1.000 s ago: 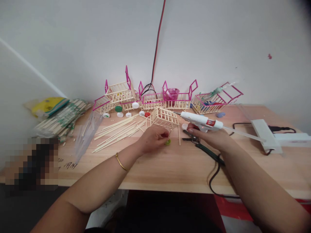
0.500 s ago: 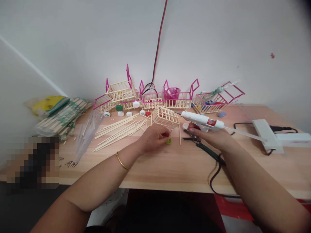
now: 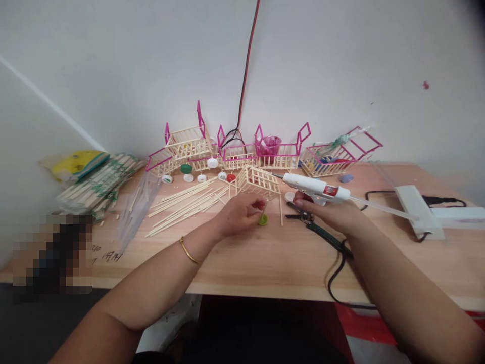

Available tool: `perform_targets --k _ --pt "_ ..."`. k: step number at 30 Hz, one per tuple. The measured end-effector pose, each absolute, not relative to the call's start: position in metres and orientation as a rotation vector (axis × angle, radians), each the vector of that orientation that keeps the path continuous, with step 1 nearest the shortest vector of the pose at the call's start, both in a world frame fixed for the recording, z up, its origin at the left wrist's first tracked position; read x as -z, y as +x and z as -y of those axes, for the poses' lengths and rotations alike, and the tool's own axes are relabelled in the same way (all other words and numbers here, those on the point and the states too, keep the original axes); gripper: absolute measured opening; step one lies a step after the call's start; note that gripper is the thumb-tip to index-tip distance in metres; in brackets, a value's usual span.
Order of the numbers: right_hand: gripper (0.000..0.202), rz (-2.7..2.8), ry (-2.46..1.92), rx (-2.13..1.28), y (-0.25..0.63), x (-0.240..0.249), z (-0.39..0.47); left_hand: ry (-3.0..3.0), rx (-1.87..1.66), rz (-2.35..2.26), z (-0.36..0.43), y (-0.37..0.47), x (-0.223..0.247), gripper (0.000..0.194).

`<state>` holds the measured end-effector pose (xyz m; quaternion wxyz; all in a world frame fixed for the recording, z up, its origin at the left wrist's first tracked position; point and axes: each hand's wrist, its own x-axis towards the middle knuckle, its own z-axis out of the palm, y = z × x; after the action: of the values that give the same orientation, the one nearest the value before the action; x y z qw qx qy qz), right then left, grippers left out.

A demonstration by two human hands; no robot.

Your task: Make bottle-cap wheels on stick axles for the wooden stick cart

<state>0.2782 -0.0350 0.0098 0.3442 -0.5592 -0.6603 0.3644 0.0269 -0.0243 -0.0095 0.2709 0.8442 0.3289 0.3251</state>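
Note:
My left hand (image 3: 244, 215) pinches a short thin stick (image 3: 264, 208) whose lower end is at a green cap (image 3: 262, 220) on the table. Just beyond it stands a small wooden stick frame (image 3: 259, 182), tilted, with no paint on it. My right hand (image 3: 326, 212) is wrapped round a white glue gun (image 3: 316, 187). The gun's nozzle points left, close to the right side of the frame. A clear glue stick (image 3: 382, 209) sticks out of the gun's back. Black-handled pliers (image 3: 326, 238) lie beneath my right hand.
Stick carts with pink rails (image 3: 278, 155) line the wall, along with a pink cup (image 3: 270, 145). Loose sticks (image 3: 185, 205) lie left of centre, bagged sticks (image 3: 102, 182) further left. A white power strip (image 3: 419, 212) is at the right, and a black cable (image 3: 329, 283) hangs over the front edge.
The fingers of my left hand have shifted slightly, and more of the short stick and green cap shows. My right hand and the glue gun have hardly moved.

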Motion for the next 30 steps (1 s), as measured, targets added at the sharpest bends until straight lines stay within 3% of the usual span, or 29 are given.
perform_targets --k 12,16,22,30 --pt "0.027 1.744 -1.484 -0.928 0.2786 -0.0112 0.0362 2.570 -0.523 -0.918 0.0223 0.0275 0.0086 0.027" --pt "0.029 1.745 -1.488 -0.906 0.2795 -0.0096 0.0356 2.625 -0.467 -0.937 0.0223 0.0287 0.0102 0.023" --pt "0.027 1.741 -1.514 -0.937 0.2796 -0.0087 0.0350 2.628 -0.483 -0.933 0.0233 0.0307 0.0122 0.016" --pt "0.028 1.724 -1.467 -0.942 0.2774 -0.0109 0.0367 2.625 -0.576 -0.959 0.0198 0.0297 0.0185 0.030"
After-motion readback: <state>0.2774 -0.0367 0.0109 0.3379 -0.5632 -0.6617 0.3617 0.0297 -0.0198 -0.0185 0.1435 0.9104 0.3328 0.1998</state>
